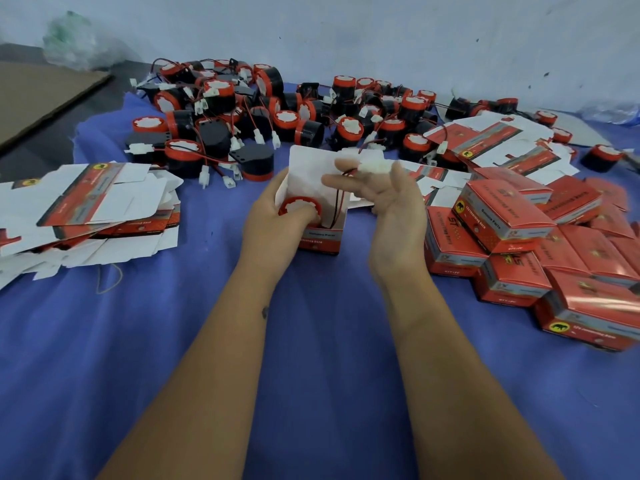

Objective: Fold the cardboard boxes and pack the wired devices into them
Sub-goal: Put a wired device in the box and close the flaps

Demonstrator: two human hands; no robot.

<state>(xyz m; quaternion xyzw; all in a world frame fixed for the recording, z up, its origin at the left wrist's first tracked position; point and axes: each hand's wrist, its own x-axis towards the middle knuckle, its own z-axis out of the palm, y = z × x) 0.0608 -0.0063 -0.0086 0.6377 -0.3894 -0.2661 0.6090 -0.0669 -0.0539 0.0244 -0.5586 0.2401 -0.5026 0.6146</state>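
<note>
An open red and white cardboard box [320,239] stands in the middle of the blue cloth with its white lid flap up. My left hand [273,223] grips the box, thumb on the round red-rimmed wired device [298,206] that sits in its mouth. The device's red and black wire [336,202] runs up to a white connector [375,167]. My right hand [391,202] holds that connector between its fingertips, above and to the right of the box.
A big heap of loose black and red devices [277,112] lies at the back. Flat unfolded boxes [86,206] are stacked at left, more at back right [485,140]. Several packed boxes [519,244] pile up at right. Brown cardboard sheet [38,95] lies at far left.
</note>
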